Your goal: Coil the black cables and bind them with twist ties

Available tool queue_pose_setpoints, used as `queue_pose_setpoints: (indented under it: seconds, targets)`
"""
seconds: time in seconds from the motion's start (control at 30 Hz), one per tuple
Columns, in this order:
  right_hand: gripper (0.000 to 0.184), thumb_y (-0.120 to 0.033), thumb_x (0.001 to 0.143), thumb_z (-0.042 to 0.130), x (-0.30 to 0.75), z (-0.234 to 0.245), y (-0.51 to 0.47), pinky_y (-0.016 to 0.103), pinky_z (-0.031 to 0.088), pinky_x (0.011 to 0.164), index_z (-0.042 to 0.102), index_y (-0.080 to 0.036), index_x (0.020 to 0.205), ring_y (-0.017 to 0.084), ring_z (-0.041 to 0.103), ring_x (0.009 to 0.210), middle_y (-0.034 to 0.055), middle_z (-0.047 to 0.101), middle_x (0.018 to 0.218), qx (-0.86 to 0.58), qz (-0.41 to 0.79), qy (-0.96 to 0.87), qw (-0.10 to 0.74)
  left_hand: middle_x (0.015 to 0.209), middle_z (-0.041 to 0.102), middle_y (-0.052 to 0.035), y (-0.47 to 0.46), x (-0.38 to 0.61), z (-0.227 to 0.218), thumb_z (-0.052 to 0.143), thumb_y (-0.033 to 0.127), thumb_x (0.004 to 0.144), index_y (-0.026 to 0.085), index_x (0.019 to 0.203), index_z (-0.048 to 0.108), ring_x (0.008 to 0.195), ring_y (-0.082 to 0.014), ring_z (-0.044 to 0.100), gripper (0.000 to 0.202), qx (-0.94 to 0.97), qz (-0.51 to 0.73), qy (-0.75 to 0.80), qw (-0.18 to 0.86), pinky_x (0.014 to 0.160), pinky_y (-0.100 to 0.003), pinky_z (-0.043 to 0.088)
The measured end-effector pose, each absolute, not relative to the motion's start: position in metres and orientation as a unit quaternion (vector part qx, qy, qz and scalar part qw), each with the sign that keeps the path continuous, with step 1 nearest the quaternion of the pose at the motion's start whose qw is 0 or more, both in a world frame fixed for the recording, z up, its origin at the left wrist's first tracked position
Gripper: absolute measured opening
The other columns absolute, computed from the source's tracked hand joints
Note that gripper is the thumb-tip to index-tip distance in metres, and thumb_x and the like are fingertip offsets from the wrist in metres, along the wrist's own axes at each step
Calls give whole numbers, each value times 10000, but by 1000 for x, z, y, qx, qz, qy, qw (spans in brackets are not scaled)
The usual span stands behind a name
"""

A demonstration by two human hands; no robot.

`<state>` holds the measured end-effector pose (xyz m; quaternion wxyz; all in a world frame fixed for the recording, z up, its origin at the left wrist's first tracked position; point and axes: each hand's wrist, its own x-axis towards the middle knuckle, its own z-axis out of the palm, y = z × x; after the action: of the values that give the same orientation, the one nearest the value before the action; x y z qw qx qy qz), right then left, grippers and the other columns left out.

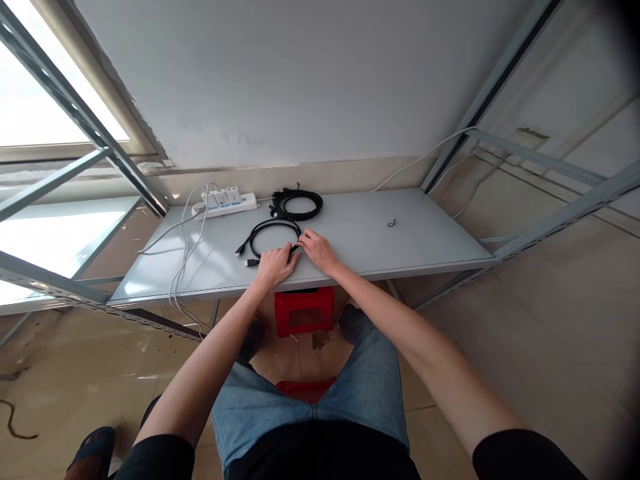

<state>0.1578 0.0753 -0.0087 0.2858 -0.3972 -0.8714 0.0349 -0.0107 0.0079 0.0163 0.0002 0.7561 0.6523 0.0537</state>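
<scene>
A black cable (274, 223) lies in a loose loop on the grey shelf (345, 220), its two plug ends pointing left. My left hand (277, 265) is closed round the near side of the loop. Just to the right, my right hand (317, 249) pinches the same cable with its fingertips, close to the left thumb. Whatever small detail sits between the fingertips is too small to make out. Behind the loop rests a thicker coil of black cables (306, 215), touched by neither hand.
A white power strip (227, 205) with plugged-in adapters stands at the back left, and white cords hang over the front edge. A small black tie (393, 223) lies to the right. Metal posts frame the shelf. Below it is a red stool (304, 310). Another person's sandalled foot (93, 450) shows at lower left.
</scene>
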Motion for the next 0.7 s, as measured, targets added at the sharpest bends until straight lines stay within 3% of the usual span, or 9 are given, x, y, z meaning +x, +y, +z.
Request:
queue_pose_setpoints:
  seconds: [0.27, 0.53, 0.7]
  targets:
    - [197, -222, 1091, 450, 153, -9, 68, 258, 369, 711, 640, -193, 1048, 167, 609, 838, 66, 683, 1023, -447, 77, -853, 259, 1025, 778, -130, 3, -11, 19, 337, 392, 1071, 219, 1304, 572, 955, -308, 741, 374, 764, 69, 641, -13, 773, -348, 459]
    - [266, -294, 1049, 540, 148, -14, 68, 243, 367, 709, 604, -204, 807, 162, 607, 785, 31, 701, 832, -485, 196, -804, 284, 1041, 750, -123, 3, -9, 17, 412, 479, 1058, 232, 1231, 603, 1061, -292, 698, 357, 777, 98, 621, -29, 846, -356, 473]
    - [257, -264, 1041, 514, 153, -12, 64, 248, 363, 711, 585, -209, 800, 158, 569, 750, 5, 658, 790, -456, 204, -815, 295, 1044, 739, -108, 7, -12, 12, 372, 456, 1079, 241, 1192, 601, 1059, -278, 681, 334, 783, 103, 613, -21, 834, -349, 465]
